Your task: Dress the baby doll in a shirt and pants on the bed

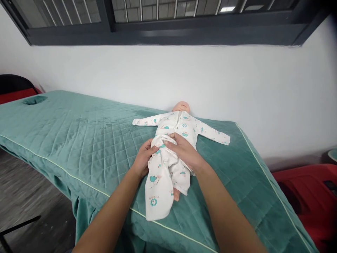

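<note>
A baby doll (pixel 181 106) lies on its back with its head toward the wall. It wears a white long-sleeved top (pixel 177 122) printed with small green and pink figures, its sleeves spread to both sides. Matching white baby trousers (pixel 159 188) cover its lower body, with one leg hanging long toward the bed's front edge. A bare doll foot (pixel 176 194) shows below the other leg. My left hand (pixel 144 157) pinches the trousers' waist at the left. My right hand (pixel 184 150) grips the bunched waistband at the doll's middle. The fingertips are partly hidden by cloth.
A quilted green cover (pixel 105 140) with pale piping spreads over the bed, which has a face hole (pixel 35 100) at the far left. Behind it stands a white wall (pixel 158 70) under a dark-framed window (pixel 200 33). A red plastic object (pixel 308 196) is at the right.
</note>
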`<state>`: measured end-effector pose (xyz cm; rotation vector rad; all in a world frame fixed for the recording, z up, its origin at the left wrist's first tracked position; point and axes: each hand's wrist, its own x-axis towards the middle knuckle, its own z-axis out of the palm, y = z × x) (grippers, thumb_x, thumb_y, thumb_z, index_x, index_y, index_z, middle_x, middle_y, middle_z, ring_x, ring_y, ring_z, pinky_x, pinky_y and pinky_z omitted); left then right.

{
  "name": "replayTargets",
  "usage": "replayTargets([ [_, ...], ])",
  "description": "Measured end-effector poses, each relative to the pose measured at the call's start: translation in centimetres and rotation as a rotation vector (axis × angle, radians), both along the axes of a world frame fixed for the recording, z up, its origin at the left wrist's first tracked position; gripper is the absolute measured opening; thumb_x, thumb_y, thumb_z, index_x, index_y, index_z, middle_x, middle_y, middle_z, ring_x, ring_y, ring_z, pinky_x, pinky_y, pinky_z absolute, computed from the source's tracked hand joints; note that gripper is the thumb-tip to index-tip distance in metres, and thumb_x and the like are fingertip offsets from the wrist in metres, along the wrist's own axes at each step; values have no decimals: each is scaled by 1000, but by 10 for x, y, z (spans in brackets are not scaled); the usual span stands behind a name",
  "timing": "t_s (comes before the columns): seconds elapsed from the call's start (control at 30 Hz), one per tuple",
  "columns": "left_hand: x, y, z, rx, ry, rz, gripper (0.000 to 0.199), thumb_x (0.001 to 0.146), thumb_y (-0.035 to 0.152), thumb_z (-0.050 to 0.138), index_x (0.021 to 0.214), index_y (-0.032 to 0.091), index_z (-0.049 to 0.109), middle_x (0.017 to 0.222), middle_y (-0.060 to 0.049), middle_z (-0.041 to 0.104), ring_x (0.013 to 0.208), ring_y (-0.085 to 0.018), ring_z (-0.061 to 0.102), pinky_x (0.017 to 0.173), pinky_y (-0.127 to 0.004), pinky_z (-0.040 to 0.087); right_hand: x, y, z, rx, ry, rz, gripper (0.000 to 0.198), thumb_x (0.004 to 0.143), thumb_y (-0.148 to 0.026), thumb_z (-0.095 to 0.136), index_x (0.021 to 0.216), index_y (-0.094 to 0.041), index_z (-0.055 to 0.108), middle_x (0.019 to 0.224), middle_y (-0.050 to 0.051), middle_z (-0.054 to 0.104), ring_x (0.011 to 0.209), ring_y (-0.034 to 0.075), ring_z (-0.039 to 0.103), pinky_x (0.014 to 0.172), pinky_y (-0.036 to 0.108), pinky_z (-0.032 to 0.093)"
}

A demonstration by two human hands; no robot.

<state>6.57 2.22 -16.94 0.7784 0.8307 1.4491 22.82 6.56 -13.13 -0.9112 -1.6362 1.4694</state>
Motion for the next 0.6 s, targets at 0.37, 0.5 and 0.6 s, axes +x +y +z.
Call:
replayTargets([
  [0.37, -2, -4, -5, 47, 56, -29, 41, 67, 41, 81, 98, 17, 70, 86, -1, 71, 71, -14, 62, 67, -24, 47, 1, -4, 1, -132, 59, 145, 32, 73, -33, 74, 102, -21, 69, 101, 4, 72, 93, 23, 66, 81, 34, 51],
  [0.5, -5, -4, -6, 109, 128, -212, 64, 57, 31, 87, 115, 18, 64, 101, -6, 70, 85, -21, 65, 73, -27, 49, 4, 3, -9, -248, 245, 42, 30, 68, -25, 72, 97, -20, 68, 85, 2, 72, 78, 21, 67, 71, 31, 52],
  [0.6, -6, -1, -8, 78, 122, -219, 65, 53, 18, 84, 115, 18, 64, 99, -5, 71, 83, -20, 65, 71, -27, 49, 5, 5, -11, -258, 280, 31, 31, 67, -23, 72, 97, -20, 67, 82, 1, 70, 74, 19, 66, 71, 31, 51],
])
